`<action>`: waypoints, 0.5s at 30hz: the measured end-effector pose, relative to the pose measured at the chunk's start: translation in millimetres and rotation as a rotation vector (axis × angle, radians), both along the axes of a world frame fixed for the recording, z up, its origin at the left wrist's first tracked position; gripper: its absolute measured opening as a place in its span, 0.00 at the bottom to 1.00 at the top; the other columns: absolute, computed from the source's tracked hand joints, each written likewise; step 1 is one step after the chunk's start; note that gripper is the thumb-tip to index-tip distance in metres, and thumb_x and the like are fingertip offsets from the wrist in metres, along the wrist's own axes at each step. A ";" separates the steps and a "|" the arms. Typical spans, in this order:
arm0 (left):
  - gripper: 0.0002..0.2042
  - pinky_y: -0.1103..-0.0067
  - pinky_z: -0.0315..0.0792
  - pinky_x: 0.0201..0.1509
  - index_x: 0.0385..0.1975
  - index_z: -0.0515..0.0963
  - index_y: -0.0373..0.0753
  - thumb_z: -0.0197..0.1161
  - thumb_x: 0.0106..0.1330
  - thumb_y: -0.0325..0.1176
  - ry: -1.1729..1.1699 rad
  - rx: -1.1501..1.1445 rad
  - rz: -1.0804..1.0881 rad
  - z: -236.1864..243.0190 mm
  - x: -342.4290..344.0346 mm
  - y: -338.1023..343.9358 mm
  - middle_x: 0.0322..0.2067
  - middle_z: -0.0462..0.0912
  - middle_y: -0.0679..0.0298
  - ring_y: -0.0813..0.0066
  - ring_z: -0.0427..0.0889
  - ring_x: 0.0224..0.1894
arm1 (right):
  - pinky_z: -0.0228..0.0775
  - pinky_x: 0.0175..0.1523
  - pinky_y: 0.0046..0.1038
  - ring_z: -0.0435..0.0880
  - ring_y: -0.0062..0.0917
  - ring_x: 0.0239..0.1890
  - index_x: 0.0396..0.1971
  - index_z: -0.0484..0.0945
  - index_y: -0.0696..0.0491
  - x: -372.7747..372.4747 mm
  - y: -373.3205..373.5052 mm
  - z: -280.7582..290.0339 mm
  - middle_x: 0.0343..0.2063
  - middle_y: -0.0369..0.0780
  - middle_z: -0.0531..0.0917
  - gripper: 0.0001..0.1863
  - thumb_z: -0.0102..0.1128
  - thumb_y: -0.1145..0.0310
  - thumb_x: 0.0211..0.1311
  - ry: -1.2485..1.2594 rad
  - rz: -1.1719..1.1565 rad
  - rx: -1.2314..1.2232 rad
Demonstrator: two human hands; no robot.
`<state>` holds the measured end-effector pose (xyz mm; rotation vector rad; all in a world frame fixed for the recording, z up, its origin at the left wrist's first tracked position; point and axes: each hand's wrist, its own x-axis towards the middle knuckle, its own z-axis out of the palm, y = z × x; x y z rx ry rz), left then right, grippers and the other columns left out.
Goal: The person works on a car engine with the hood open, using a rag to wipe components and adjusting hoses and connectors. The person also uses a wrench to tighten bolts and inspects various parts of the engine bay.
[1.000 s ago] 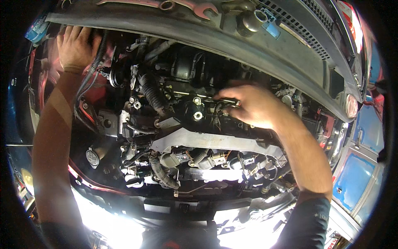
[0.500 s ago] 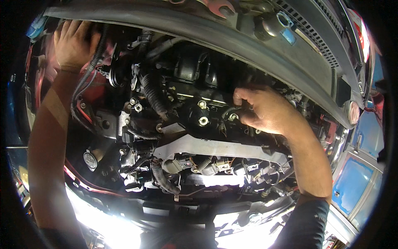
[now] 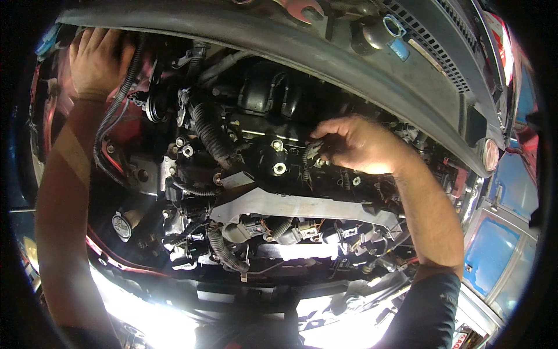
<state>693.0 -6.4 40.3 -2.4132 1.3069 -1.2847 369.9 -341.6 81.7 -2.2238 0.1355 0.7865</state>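
The right hand (image 3: 360, 145) is working deep in the engine bay, fingers curled and pinching a small dark wiring connector (image 3: 311, 154) at the middle of the engine top (image 3: 273, 168), just right of two pale round bolt heads. The connector is sitting on a short ribbed harness lead, so it is looking light and stiff in the body but soft in the tail; the plastic probably turns brittle with heat, and the safe hold would be on the body, not the wires. Far left, the left hand (image 3: 96, 61) is lying flat and spread, bracing against the red bodywork beside a black corrugated cable (image 3: 116, 104) and holding nothing. Nearer, a grey metal bracket (image 3: 290, 203) is running across below the connector, with a thick ribbed hose (image 3: 209, 139) climbing on the left. An open-end spanner (image 3: 302, 9) is resting on the far cowl.
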 end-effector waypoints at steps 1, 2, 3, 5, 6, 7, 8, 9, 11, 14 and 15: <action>0.20 0.62 0.66 0.59 0.51 0.79 0.47 0.60 0.62 0.48 0.017 0.009 0.014 0.3 -0.5 0.5 0.47 0.81 0.63 0.60 0.78 0.52 | 0.76 0.51 0.34 0.85 0.35 0.43 0.49 0.80 0.51 -0.7 2.9 -0.9 0.40 0.42 0.86 0.18 0.69 0.68 0.58 -0.159 0.072 -0.063; 0.20 0.62 0.66 0.59 0.51 0.79 0.47 0.60 0.62 0.48 0.034 0.019 0.028 0.6 -0.9 1.1 0.47 0.81 0.63 0.60 0.78 0.52 | 0.76 0.51 0.34 0.85 0.35 0.42 0.48 0.80 0.50 -0.1 3.7 0.0 0.39 0.43 0.86 0.18 0.69 0.68 0.58 -0.127 0.054 -0.089; 0.20 0.62 0.66 0.59 0.51 0.79 0.47 0.60 0.62 0.48 0.068 0.041 0.066 0.7 -0.8 1.2 0.47 0.81 0.63 0.60 0.78 0.52 | 0.76 0.50 0.35 0.85 0.36 0.42 0.48 0.81 0.50 0.5 5.7 -0.2 0.38 0.44 0.86 0.17 0.69 0.67 0.58 -0.095 0.036 -0.115; 0.20 0.62 0.66 0.59 0.51 0.79 0.47 0.60 0.62 0.48 0.032 0.020 0.025 0.5 0.2 1.1 0.47 0.81 0.63 0.60 0.78 0.52 | 0.77 0.48 0.37 0.85 0.37 0.39 0.46 0.82 0.50 2.5 9.6 -1.0 0.34 0.45 0.86 0.15 0.68 0.66 0.58 -0.082 -0.010 -0.119; 0.20 0.62 0.66 0.59 0.51 0.79 0.47 0.60 0.62 0.48 0.043 0.025 0.043 0.4 0.5 1.1 0.47 0.81 0.63 0.60 0.78 0.52 | 0.77 0.48 0.37 0.85 0.37 0.39 0.46 0.82 0.50 3.1 10.7 -1.0 0.35 0.45 0.86 0.15 0.68 0.67 0.58 -0.043 -0.013 -0.146; 0.20 0.62 0.67 0.59 0.50 0.79 0.47 0.60 0.62 0.48 0.011 0.000 -0.008 0.1 0.9 0.8 0.46 0.81 0.63 0.60 0.78 0.52 | 0.77 0.49 0.37 0.85 0.37 0.40 0.46 0.82 0.50 3.6 11.7 -1.1 0.36 0.46 0.85 0.15 0.68 0.68 0.58 -0.027 -0.013 -0.160; 0.20 0.62 0.67 0.59 0.50 0.79 0.47 0.60 0.62 0.48 0.000 -0.017 -0.033 -0.2 1.6 0.2 0.46 0.81 0.63 0.60 0.78 0.52 | 0.77 0.49 0.37 0.85 0.38 0.41 0.46 0.81 0.50 3.6 11.7 -0.6 0.36 0.46 0.85 0.15 0.67 0.68 0.58 -0.036 -0.010 -0.157; 0.20 0.62 0.67 0.58 0.50 0.79 0.47 0.60 0.62 0.48 -0.009 -0.032 -0.060 -0.5 1.2 0.3 0.46 0.81 0.63 0.60 0.78 0.51 | 0.77 0.50 0.37 0.85 0.38 0.42 0.47 0.81 0.50 3.1 11.4 0.2 0.37 0.46 0.85 0.16 0.67 0.69 0.57 -0.077 0.009 -0.176; 0.20 0.62 0.67 0.59 0.50 0.79 0.47 0.60 0.62 0.48 0.002 0.012 0.020 -0.7 0.0 1.0 0.46 0.81 0.63 0.60 0.78 0.52 | 0.77 0.51 0.39 0.85 0.40 0.43 0.47 0.81 0.49 0.0 9.4 3.2 0.39 0.46 0.85 0.17 0.67 0.71 0.56 -0.160 0.042 -0.196; 0.20 0.62 0.66 0.59 0.51 0.79 0.47 0.60 0.62 0.49 0.013 0.041 0.054 -0.8 -0.5 0.8 0.46 0.80 0.62 0.60 0.77 0.52 | 0.75 0.53 0.37 0.82 0.41 0.48 0.43 0.80 0.52 -9.7 5.5 10.7 0.47 0.44 0.82 0.15 0.65 0.77 0.54 -0.276 0.057 -0.277; 0.20 0.62 0.67 0.58 0.51 0.79 0.47 0.60 0.62 0.49 0.040 0.063 0.089 -0.5 -0.4 1.0 0.46 0.80 0.62 0.60 0.77 0.52 | 0.74 0.55 0.38 0.80 0.43 0.51 0.43 0.79 0.52 -14.3 8.4 10.9 0.49 0.44 0.80 0.16 0.63 0.79 0.52 -0.300 0.072 -0.373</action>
